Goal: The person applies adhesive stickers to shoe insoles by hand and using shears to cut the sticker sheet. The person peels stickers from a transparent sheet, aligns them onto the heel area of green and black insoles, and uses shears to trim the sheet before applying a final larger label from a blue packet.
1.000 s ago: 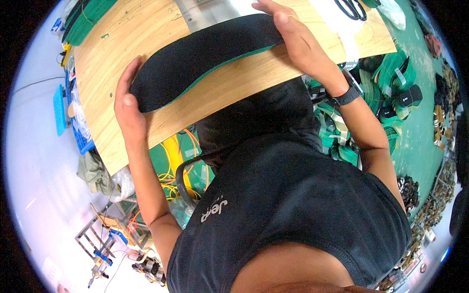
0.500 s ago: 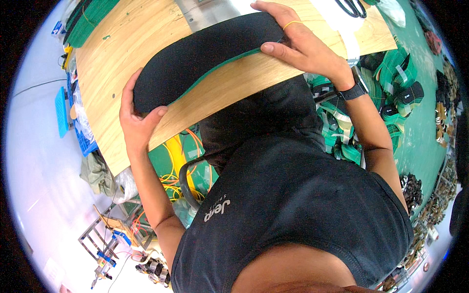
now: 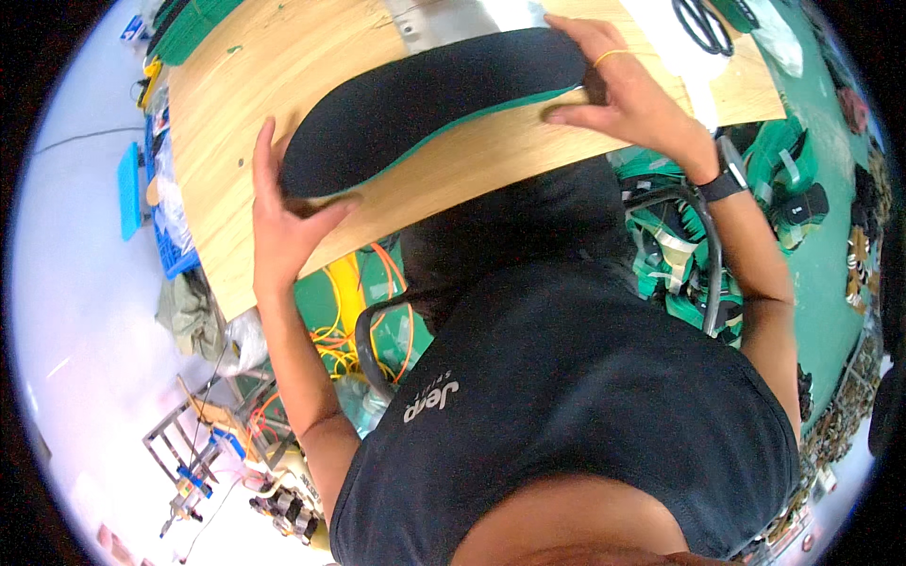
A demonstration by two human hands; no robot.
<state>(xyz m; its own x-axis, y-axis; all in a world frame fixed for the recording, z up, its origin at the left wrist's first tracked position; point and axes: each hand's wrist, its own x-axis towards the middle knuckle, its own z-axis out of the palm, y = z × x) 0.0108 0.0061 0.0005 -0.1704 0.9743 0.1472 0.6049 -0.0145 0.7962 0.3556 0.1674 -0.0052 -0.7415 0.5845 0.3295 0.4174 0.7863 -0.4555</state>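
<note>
On the wooden table lies a black shoe insole (image 3: 429, 108) with a green lower edge, its long side slanting up to the right. My left hand (image 3: 288, 226) is open beside its left end, thumb and fingers spread around that tip with a small gap. At the other end my right hand (image 3: 637, 99) is also open. Its thumb points left, off the insole's near edge, while the fingers reach along the far side of the tip. Whether those fingers touch it, I cannot tell.
The wooden tabletop (image 3: 222, 208) carries a metal plate (image 3: 425, 24) at its far side and a black looped cord (image 3: 703, 26) at the right. A green stack (image 3: 193, 33) sits in the far left corner. Bundled green-and-black insoles (image 3: 670, 255) lie on the floor to the right.
Both hands have loosened from the insole's ends: the thumbs have come off it and the fingers have spread. The whole scene has shifted slightly right in the picture.
</note>
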